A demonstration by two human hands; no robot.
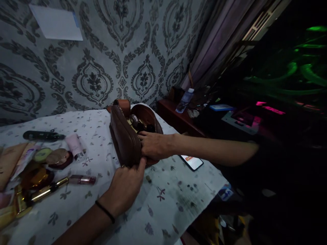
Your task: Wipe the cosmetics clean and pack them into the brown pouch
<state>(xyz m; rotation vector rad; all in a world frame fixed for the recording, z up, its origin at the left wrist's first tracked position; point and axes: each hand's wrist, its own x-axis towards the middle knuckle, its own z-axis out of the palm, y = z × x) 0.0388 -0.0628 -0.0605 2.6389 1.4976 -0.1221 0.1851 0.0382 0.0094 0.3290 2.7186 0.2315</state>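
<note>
A brown bag stands unzipped on the white patterned cloth, with several small items showing inside its opening. My left hand, a black band round its wrist, grips the near lower end of the bag with thumb and fingers pressed together. My right hand reaches in from the right across the bag's opening; its fingertips dip inside and are partly hidden, so what they touch cannot be made out. Left of the bag lie a pink tube, a dark green bottle, a round compact and a lipstick tube.
A phone with a lit screen lies under my right forearm. Gold and amber cosmetics lie at the left. A water bottle stands on a reddish wooden surface behind. Patterned wall borders the far side.
</note>
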